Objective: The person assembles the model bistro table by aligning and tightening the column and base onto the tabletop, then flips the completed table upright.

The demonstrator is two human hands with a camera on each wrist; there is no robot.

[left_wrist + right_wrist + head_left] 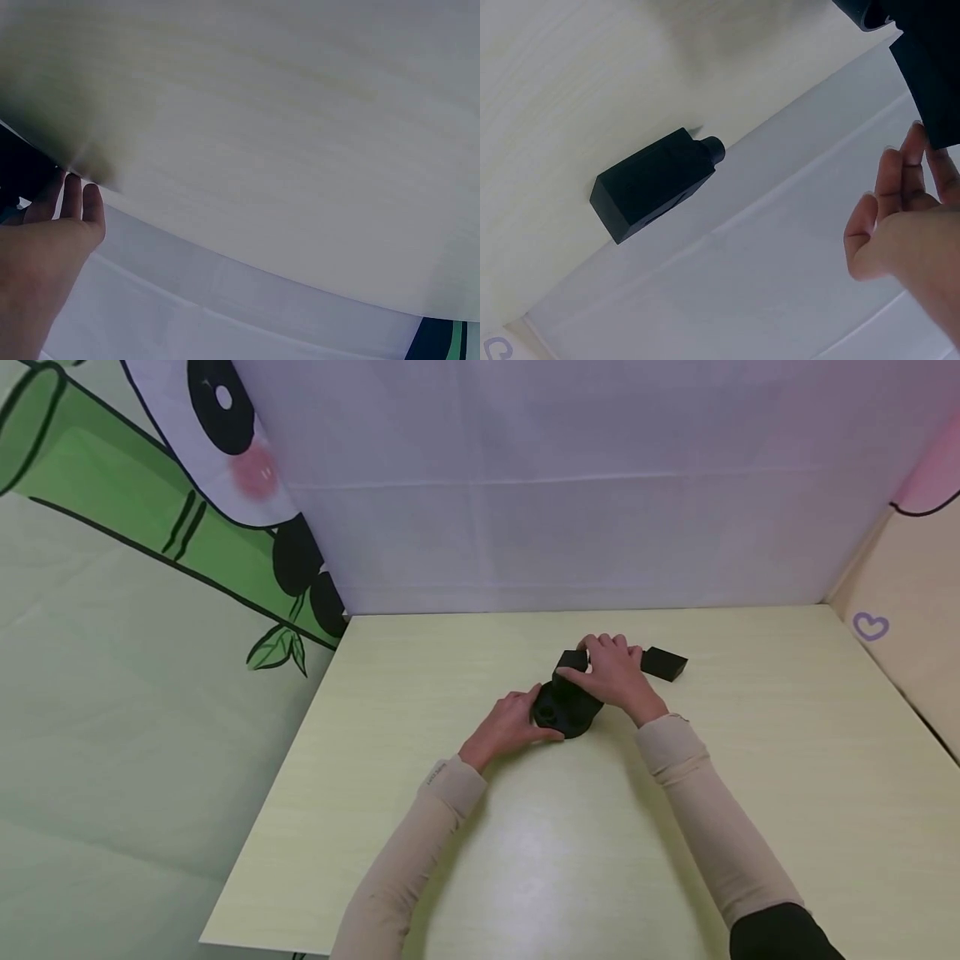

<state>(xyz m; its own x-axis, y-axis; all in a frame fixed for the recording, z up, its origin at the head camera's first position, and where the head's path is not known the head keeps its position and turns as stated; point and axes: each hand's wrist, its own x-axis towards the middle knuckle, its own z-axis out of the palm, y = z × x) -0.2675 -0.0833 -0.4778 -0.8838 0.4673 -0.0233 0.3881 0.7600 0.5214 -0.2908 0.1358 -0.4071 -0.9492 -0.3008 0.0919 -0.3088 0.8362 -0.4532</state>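
In the head view, a black rounded base (564, 717) with a round hole stands on the table. My left hand (510, 724) grips its left side, thumb at the front and fingers behind. Above the base, my right hand (613, 673) holds a black block (573, 660) between thumb and fingers. Whether the block is joined to the base is hard to tell. The right wrist view shows the held block (928, 97) as a dark flat-sided shape at the fingertips. In the left wrist view, only part of the dark piece (24, 166) appears beside my fingers.
To the right of my right hand lies another black rectangular block (664, 664); its short round peg (715, 150) shows in the right wrist view. Under everything is a pale wood table (360, 760). A light cloth wall (562, 543) rises along its far edge.
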